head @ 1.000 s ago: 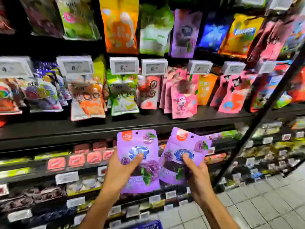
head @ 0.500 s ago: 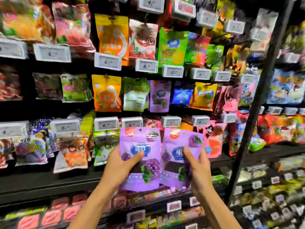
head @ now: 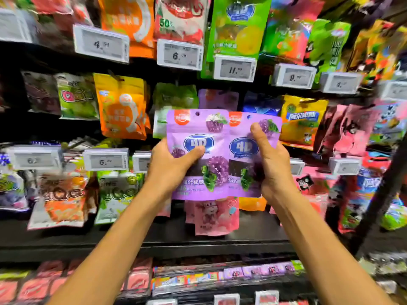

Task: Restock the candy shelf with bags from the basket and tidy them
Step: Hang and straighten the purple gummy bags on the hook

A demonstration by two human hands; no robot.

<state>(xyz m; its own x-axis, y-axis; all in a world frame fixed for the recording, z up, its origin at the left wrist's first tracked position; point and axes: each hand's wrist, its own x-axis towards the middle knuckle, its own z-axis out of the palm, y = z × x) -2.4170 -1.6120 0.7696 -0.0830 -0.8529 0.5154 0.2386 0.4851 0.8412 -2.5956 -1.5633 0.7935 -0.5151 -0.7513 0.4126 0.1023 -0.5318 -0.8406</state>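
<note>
Head view | left hand grips left purple bag | right hand grips right purple bag | bags overlapping, upright, before candy shelf

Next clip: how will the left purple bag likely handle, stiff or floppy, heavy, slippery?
Probably stiff: the left purple bag stands upright though the left hand grips only its lower half. Likely light, since one thumb pinch holds it. Its glossy film shows glare, so possibly slippery.
</note>
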